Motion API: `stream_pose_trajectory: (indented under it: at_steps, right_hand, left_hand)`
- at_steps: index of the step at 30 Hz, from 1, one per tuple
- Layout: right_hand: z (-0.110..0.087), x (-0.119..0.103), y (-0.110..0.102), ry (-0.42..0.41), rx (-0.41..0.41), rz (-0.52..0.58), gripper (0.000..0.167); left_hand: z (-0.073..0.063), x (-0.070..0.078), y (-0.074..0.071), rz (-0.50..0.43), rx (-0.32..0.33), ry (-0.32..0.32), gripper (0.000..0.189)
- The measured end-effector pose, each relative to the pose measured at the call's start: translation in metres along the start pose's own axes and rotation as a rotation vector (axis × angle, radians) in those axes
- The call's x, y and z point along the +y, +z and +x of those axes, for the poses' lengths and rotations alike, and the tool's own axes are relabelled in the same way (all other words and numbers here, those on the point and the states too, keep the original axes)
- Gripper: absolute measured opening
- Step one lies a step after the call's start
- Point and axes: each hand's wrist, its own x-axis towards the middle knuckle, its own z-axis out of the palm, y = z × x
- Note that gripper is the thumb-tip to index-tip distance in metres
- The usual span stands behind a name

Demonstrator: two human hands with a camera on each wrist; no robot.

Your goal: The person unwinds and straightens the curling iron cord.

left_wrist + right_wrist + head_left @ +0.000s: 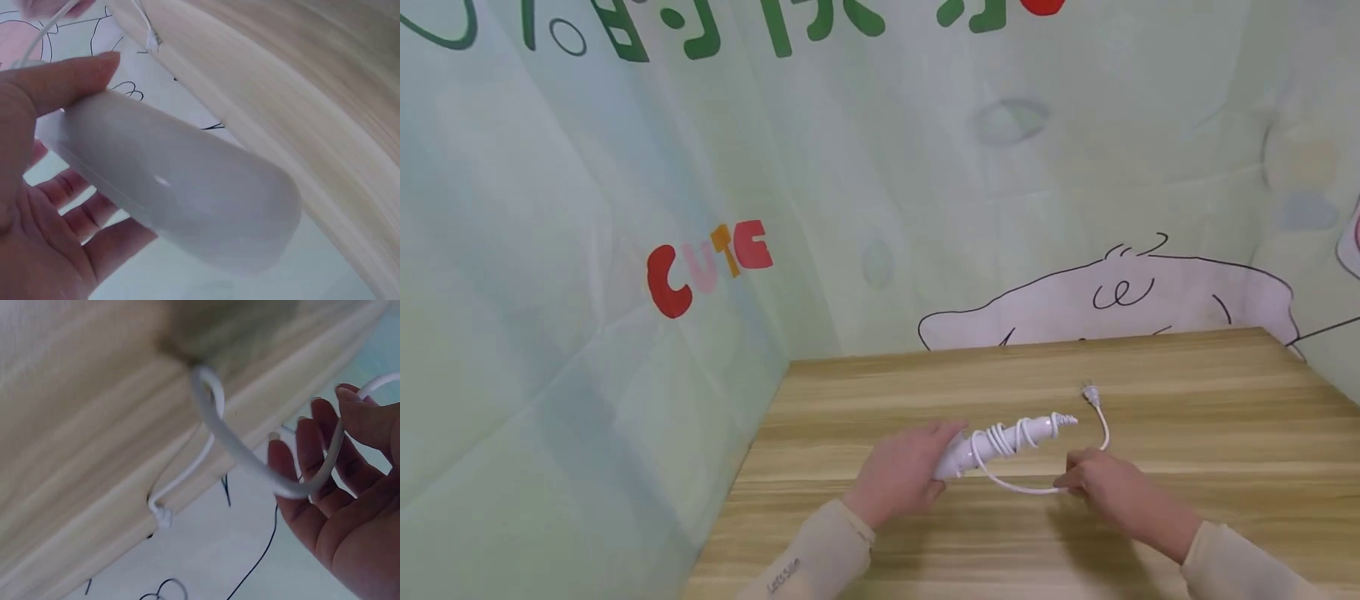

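My left hand (904, 471) grips a white handheld electric appliance (958, 461) by its wider end, above the wooden table. In the left wrist view, its smooth, rounded end (206, 194) lies between thumb and fingers. White power cord is wound in several loops around the slimmer handle, whose ribbed cord sleeve (1065, 419) points right. From the loops, a slack stretch of cord (1022, 490) runs to my right hand (1123, 492). There the thumb and forefinger pinch it, while the other fingers are loosely bent. Beyond that hand, the cord's free end curves to a two-pin plug (1091, 394).
The wood-grain table (850, 392) extends under both hands. Behind and to the left hangs a pale green cloth backdrop (880, 183) with printed lettering and a line-drawn figure; it borders the table's far and left edges.
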Motion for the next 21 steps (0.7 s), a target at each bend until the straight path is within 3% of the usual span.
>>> stream_pose_trajectory:
  at_steps: [6, 8, 11, 14, 17, 21]
  right_hand:
    - [-0.011, -0.02, 0.032, -0.105, -0.005, -0.208, 0.026]
    - [-0.012, -0.026, 0.042, -0.114, 0.033, -0.251, 0.024]
    - [-0.008, -0.033, 0.05, -0.124, 0.162, -0.265, 0.028]
    - [0.002, -0.041, 0.051, -0.115, 0.291, -0.197, 0.045]
    - [0.014, -0.053, 0.052, -0.085, 0.362, -0.066, 0.054]
    - [0.023, -0.071, 0.055, 0.032, 0.42, 0.203, 0.048]
  left_hand:
    - [0.008, 0.003, 0.0, 0.068, 0.055, 0.001, 0.078]
    - [0.009, 0.006, 0.0, 0.092, 0.05, 0.016, 0.078]
    - [0.012, 0.01, 0.001, 0.118, 0.036, 0.028, 0.078]
    - [0.016, 0.013, -0.001, 0.136, 0.03, 0.02, 0.079]
    - [0.019, 0.014, -0.004, 0.148, 0.04, 0.008, 0.079]
    - [0.022, 0.017, -0.006, 0.148, 0.052, 0.006, 0.077]
